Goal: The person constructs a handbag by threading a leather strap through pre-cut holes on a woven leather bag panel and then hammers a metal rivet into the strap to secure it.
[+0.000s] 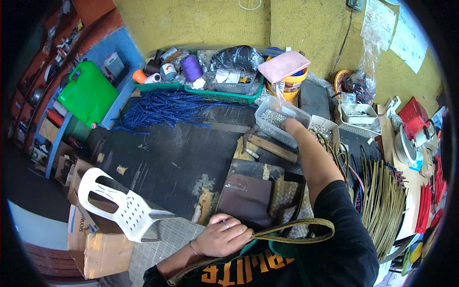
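Observation:
My left hand, with a ring on it, is closed around an olive strap close to my body. The strap bends into a loop to the right of my fist, and another length runs along my forearm. My right arm stretches forward, and my right hand reaches into a clear plastic bin of small silvery metal pieces. Its fingers are hidden among the pieces and by the bin. A hammer with a wooden handle lies just in front of the bin. Nearer me is a dark brown flat pad.
Blue strips are heaped at the table's far left, before a green tray of spools. Olive straps lie in a bundle at right. A second box of metal pieces adjoins the bin. A white chair stands at left.

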Available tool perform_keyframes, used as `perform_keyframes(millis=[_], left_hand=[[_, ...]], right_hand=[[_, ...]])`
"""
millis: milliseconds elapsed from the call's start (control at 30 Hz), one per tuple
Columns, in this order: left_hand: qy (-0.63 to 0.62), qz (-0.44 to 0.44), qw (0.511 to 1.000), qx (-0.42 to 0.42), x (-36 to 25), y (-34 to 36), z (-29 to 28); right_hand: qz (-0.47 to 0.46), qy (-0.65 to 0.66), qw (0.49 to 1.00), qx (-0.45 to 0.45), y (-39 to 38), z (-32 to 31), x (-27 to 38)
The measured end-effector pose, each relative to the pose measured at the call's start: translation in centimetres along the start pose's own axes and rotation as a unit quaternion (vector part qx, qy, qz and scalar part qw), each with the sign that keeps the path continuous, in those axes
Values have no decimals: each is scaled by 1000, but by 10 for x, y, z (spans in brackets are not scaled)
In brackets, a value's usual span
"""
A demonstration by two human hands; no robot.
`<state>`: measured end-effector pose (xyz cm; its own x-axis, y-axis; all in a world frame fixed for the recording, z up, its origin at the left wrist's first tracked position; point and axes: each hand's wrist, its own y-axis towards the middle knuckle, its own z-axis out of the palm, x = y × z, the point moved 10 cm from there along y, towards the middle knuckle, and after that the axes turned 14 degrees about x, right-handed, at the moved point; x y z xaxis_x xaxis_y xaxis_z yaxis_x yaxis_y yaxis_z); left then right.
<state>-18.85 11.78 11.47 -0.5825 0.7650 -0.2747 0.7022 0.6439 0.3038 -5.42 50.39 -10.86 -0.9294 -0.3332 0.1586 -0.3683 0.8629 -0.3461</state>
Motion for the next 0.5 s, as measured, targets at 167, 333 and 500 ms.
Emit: perform_keyframes(millis=[167,333,500], left_hand=[[-33,24,999,5,21,11,7],[-47,41,998,32,22,21,12],[-18,46,999,16,7,20,6]], right_hand=[[-30,21,998,50,-4,-6,26],[-30,-60,997,24,-7,-11,16],[-14,-5,996,-91,-24,-36,15]])
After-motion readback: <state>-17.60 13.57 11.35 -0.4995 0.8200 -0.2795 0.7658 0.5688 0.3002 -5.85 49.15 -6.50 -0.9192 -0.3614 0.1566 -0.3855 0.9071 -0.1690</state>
